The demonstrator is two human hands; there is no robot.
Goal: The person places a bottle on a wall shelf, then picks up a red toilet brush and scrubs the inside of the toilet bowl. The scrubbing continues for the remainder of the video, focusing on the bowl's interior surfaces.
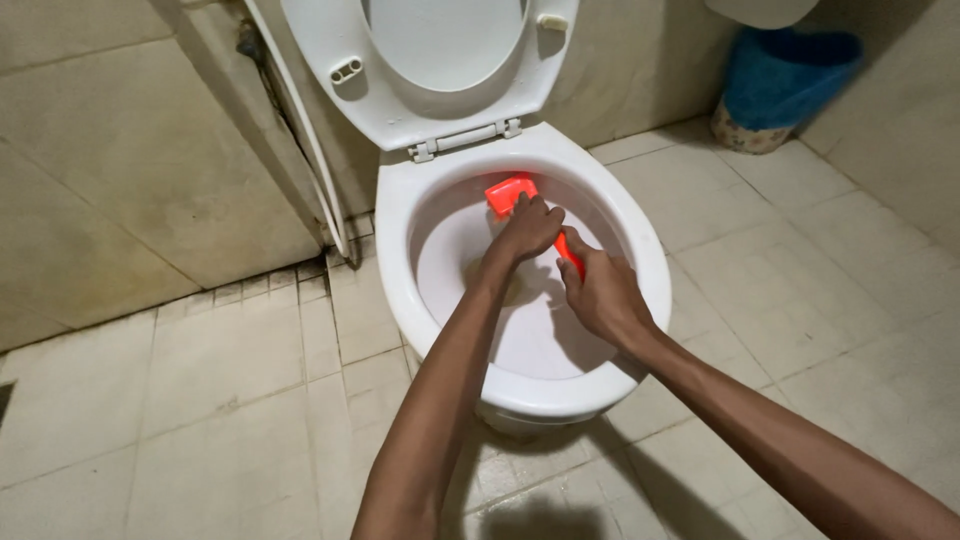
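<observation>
The floor (200, 400) is laid with pale square tiles, the joints dark with grime, and a row of smaller tiles runs along the foot of the wall. The wall (120, 170) is beige and stained, darker in the corner. A white hose (310, 140) hangs down it. A blue bin (785, 85) stands in the far right corner. Light is dim and warm.

This is a bathroom. A white toilet (520, 300) stands in the middle with its seat and lid (440, 60) flipped up against the far wall. The floor (200, 400) and walls have pale tiles. A blue bin (785, 85) sits in the far right corner.
</observation>
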